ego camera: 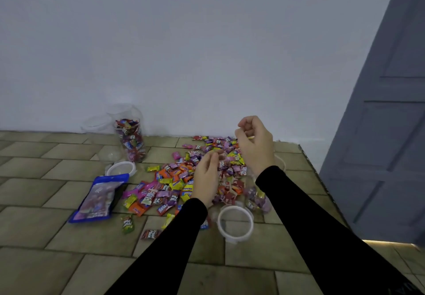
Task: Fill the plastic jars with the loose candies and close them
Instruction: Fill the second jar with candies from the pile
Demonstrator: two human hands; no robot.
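Note:
A heap of loose wrapped candies (184, 179) lies on the tiled floor in front of me. My left hand (205, 177) hovers low over the heap, its fingertips bunched on a candy. My right hand (255, 142) is raised above the far side of the heap, with curled fingers pinching a small yellowish candy. A clear plastic jar (235, 223) with a white rim lies on its side near my right forearm, a few candies inside. Another clear jar (131, 140), nearly full of candies, stands upright by the wall.
Two empty clear jars (99, 124) stand behind the full one. A white-rimmed lid or jar mouth (120, 168) lies beside a blue candy bag (99, 198). A grey door (379, 133) stands at the right, and the wall runs close behind the heap.

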